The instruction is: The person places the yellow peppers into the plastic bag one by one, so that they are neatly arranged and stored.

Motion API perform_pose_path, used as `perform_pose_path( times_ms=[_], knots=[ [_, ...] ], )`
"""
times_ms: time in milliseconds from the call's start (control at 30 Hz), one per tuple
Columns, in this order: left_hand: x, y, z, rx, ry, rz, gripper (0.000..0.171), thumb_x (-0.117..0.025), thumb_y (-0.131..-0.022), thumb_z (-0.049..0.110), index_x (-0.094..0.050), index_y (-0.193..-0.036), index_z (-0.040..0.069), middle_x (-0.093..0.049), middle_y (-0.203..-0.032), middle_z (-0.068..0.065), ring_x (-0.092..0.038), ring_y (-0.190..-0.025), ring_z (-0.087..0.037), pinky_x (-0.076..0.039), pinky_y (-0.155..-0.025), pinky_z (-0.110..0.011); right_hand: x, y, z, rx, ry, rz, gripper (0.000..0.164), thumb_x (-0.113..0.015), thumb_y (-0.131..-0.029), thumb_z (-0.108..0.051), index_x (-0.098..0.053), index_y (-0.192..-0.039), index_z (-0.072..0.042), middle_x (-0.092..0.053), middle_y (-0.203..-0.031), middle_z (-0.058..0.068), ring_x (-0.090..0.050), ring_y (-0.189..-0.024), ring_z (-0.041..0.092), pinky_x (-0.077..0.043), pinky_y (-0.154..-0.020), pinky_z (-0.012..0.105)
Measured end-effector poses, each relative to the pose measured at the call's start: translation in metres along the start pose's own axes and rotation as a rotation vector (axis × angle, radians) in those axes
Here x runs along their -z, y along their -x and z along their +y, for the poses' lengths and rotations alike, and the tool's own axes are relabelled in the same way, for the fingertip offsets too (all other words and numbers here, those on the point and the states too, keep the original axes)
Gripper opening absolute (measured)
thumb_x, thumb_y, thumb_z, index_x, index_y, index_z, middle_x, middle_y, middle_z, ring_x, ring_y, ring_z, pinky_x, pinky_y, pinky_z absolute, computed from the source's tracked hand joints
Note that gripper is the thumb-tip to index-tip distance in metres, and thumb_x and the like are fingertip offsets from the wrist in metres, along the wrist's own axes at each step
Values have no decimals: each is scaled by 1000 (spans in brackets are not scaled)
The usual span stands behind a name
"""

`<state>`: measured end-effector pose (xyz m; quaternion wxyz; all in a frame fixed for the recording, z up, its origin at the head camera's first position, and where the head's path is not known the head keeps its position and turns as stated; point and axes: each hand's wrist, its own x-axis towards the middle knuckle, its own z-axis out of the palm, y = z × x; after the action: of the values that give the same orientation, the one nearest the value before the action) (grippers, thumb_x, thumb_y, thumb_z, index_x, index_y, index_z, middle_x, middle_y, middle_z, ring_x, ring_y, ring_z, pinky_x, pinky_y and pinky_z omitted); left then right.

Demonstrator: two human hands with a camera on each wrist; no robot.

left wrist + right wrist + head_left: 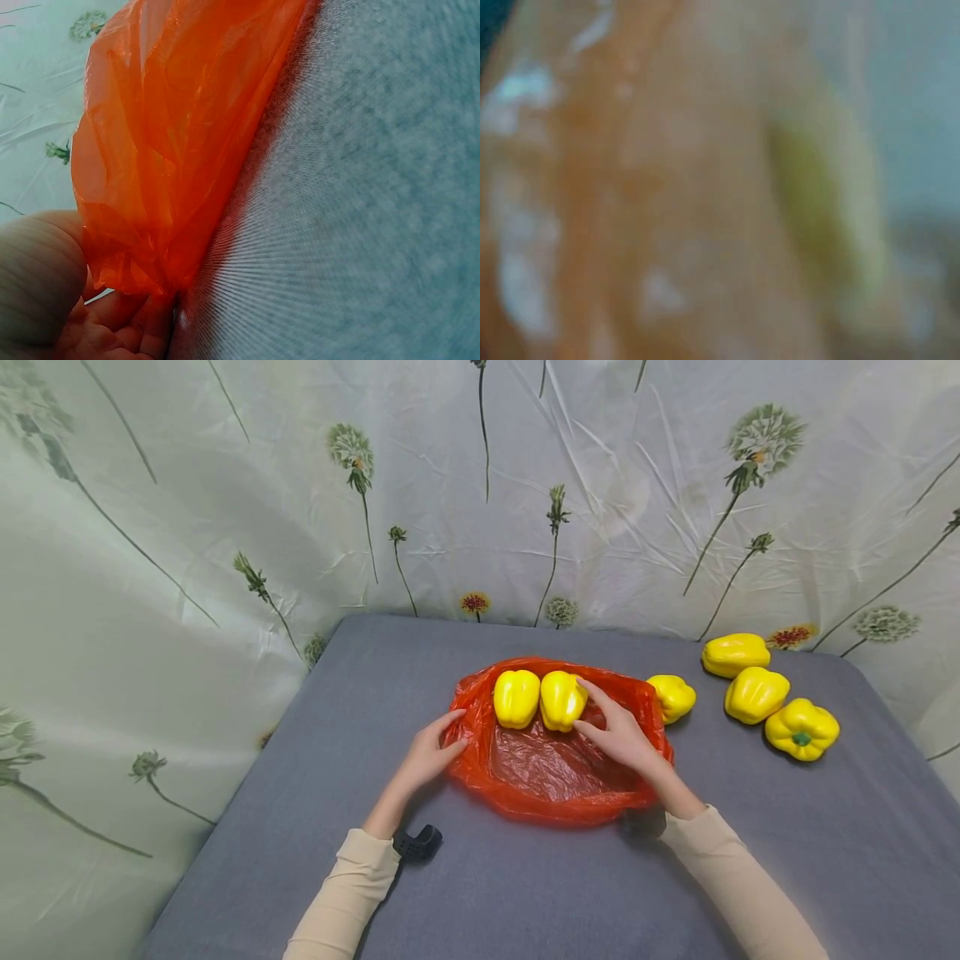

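A red plastic bag (555,810) lies opened out in the middle of the table, its mouth facing up. Two yellow bell peppers sit side by side in its far part: a left pepper (516,699) and a right pepper (562,701). My right hand (618,735) reaches over the bag and holds the right pepper at its right side, thumb and index finger spread around it. At the bag's left rim, my left hand (427,756) grips the edge; in the left wrist view the red plastic (172,150) runs between thumb and fingers. The right wrist view is badly blurred.
Right of the bag lies a yellow pepper (675,697), partly behind its rim. Further right are three more: a far one (735,655), a middle one (756,695) and one with its green stem showing (801,729). A flowered curtain (450,527) hangs behind the grey table (337,693).
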<state>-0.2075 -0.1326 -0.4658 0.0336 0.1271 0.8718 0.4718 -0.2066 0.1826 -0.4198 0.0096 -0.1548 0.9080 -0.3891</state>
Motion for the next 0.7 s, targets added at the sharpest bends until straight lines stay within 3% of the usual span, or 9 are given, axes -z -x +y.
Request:
perform_pose_path(
  times_ms=[167, 533, 700],
  knots=[
    [0, 1, 2, -1, 13, 4, 52, -60, -89, 18, -45, -138, 9, -50, -140, -17, -46, -129, -35, -38, -107, -51, 8, 8, -6, 7, -14, -13, 66, -59, -90, -13, -27, -147, -11, -43, -141, 24, -62, -103, 37, -52, -87, 50],
    [1, 1, 1, 19, 18, -12, 52, -60, -90, 19, -45, -139, 11, -48, -142, -17, -44, -132, -34, -37, -108, -51, 35, 26, -17, 0, -49, 34, 60, -56, -93, -17, -28, -147, -14, -43, -140, 26, -60, -108, 39, -51, -89, 53],
    [1, 1, 1, 21, 19, -12, 52, -60, -90, 18, -45, -139, 10, -47, -142, -17, -44, -132, -34, -36, -109, -52, 49, 34, -17, 32, -53, 95, 58, -54, -94, -17, -30, -146, -15, -46, -137, 24, -60, -106, 37, -56, -83, 43]
  ],
)
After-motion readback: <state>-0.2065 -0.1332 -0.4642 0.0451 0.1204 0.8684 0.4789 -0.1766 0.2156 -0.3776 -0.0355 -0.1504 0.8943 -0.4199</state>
